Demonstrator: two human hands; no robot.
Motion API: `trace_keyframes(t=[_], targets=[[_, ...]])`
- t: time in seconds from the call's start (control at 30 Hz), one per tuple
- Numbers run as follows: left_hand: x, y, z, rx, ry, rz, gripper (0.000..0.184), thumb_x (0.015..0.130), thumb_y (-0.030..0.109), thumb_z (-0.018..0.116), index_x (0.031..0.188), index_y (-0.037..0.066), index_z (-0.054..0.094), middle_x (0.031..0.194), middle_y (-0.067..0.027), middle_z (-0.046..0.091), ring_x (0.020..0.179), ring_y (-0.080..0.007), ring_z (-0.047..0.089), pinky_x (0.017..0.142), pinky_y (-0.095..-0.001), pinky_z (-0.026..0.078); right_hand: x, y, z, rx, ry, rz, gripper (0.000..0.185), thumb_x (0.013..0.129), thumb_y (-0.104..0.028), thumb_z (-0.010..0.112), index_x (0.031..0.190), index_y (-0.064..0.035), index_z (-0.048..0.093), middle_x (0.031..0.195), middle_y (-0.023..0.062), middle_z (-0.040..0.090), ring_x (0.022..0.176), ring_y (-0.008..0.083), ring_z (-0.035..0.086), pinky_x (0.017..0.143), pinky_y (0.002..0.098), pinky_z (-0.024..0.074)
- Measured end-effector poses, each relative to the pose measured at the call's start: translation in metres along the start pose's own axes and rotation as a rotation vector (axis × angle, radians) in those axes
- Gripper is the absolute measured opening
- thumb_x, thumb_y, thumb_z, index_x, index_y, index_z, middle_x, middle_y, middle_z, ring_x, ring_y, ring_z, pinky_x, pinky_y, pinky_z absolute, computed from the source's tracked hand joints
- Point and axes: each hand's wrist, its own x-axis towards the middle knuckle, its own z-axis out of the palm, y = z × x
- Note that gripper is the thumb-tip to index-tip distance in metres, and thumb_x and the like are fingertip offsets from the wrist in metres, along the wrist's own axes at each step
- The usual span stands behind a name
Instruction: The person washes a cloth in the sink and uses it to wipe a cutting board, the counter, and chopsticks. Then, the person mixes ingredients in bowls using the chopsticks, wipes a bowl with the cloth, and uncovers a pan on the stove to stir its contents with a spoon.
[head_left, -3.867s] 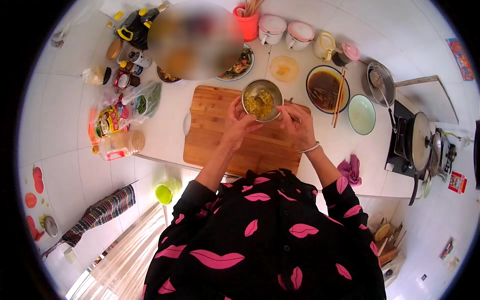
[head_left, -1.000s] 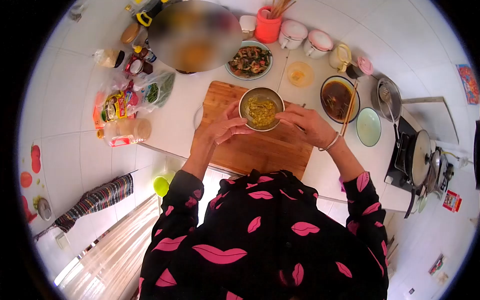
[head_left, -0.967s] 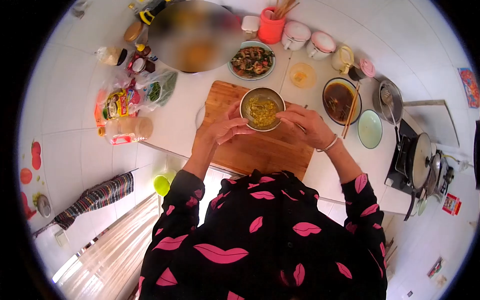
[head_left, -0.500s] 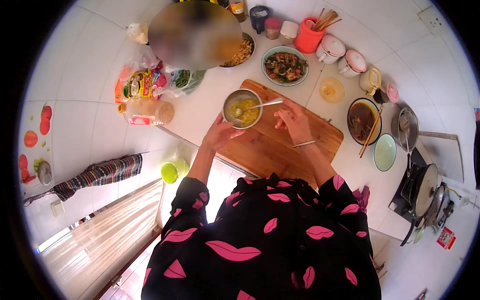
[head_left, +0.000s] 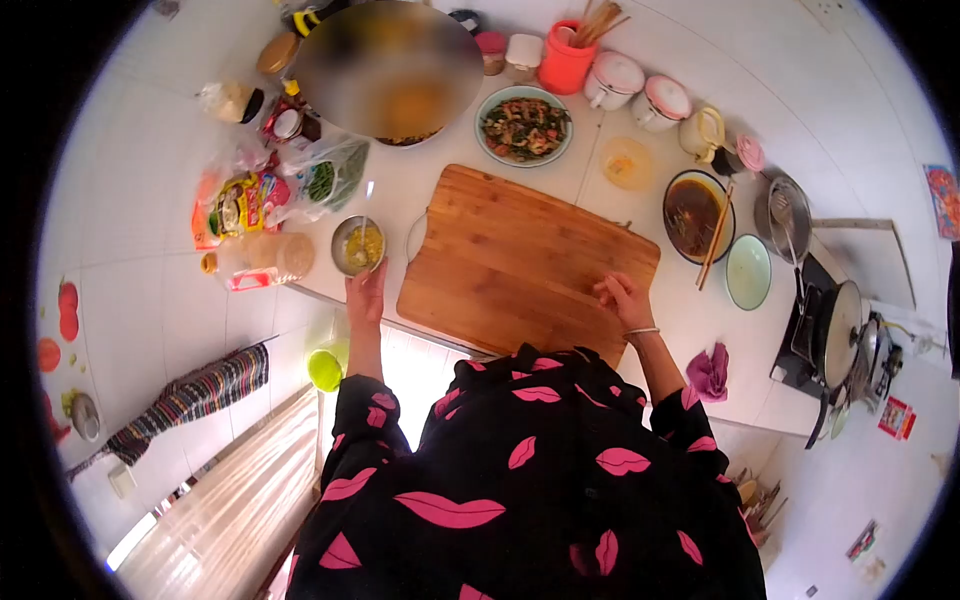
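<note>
At the counter's left part my left hand (head_left: 366, 292) grips a small metal bowl (head_left: 339, 252) by its near side. A yellow mixture (head_left: 368, 246) lies in the bowl, with a spoon (head_left: 365, 222) leaning in it, handle upward. My right hand (head_left: 624, 298) hovers over the right end of the wooden cutting board (head_left: 520, 255), its fingers loosely bent and apart, holding nothing.
Left of the bowl are a plastic bottle (head_left: 262, 262) and bagged greens (head_left: 320, 182). Behind the board stands a plate of cooked food (head_left: 523, 126). To the right are a bowl of dark liquid with chopsticks (head_left: 692, 212), a pale green bowl (head_left: 748, 272), a purple cloth (head_left: 708, 372) and a stove (head_left: 800, 352).
My left hand has carried the bowl and spoon left, off the cutting board. My right hand has moved away from the spoon toward the board's right end. The view has shifted.
</note>
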Motion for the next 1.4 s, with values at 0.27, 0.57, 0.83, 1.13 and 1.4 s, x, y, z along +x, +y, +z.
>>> trace_keyframes(t=[0.27, 0.57, 0.83, 1.13, 1.4], targets=[[0.043, -0.012, -0.043, 0.206, 0.091, 0.106, 0.046, 0.085, -0.002, 0.052, 0.125, -0.002, 0.029, 0.125, -0.0255, 0.04, 0.116, -0.0392, 0.045, 0.099, -0.0477, 0.043, -0.064, 0.055, -0.069, 0.095, 0.374, 0.043, 0.028, 0.088, -0.021, 0.058, 0.105, 0.0005, 0.058, 0.084, 0.0089, 0.063, 0.063, 0.0115, 0.057, 0.055, 0.0245, 0.0499], [0.009, -0.04, 0.004, 0.055, 0.271, -0.086, 0.058, 0.086, 0.018, 0.059, 0.129, -0.002, 0.026, 0.127, -0.0254, 0.04, 0.116, -0.0347, 0.045, 0.104, -0.0421, 0.037, -0.153, 0.106, -0.188, -1.275, 0.958, -0.327, 0.049, 0.076, -0.027, 0.065, 0.121, -0.0129, 0.052, 0.122, 0.0139, 0.048, 0.114, 0.0356, 0.042, 0.096, 0.0458, 0.0342], [-0.043, -0.111, 0.051, 0.495, -0.159, -0.129, 0.023, 0.089, 0.016, 0.052, 0.104, -0.001, 0.05, 0.109, -0.0195, 0.053, 0.102, -0.0308, 0.055, 0.083, -0.0362, 0.05, -0.127, 0.155, -0.24, -1.189, 0.841, -0.053, 0.072, 0.079, -0.043, 0.059, 0.14, -0.0182, 0.029, 0.144, 0.0198, 0.022, 0.131, 0.044, 0.017, 0.104, 0.0552, 0.0208], [-0.15, -0.319, 0.231, 0.669, -0.305, -0.468, 0.038, 0.092, 0.014, 0.048, 0.124, 0.0, 0.034, 0.112, -0.0231, 0.052, 0.105, -0.0328, 0.054, 0.09, -0.0389, 0.047, -0.119, 0.067, -0.324, -1.187, 0.408, -0.218, 0.034, 0.084, -0.031, 0.056, 0.113, -0.0128, 0.059, 0.137, 0.0087, 0.039, 0.133, 0.0286, 0.025, 0.103, 0.062, 0.0139], [-0.164, -0.409, 0.311, 0.619, -0.323, -0.447, 0.049, 0.093, 0.009, 0.043, 0.135, 0.001, 0.019, 0.119, -0.0231, 0.047, 0.11, -0.0318, 0.051, 0.097, -0.0388, 0.043, -0.052, 0.016, -0.397, -0.114, 0.448, -0.32, 0.027, 0.092, -0.02, 0.047, 0.106, -0.0007, 0.06, 0.095, 0.0115, 0.064, 0.073, 0.0187, 0.066, 0.064, 0.0258, 0.0511]])
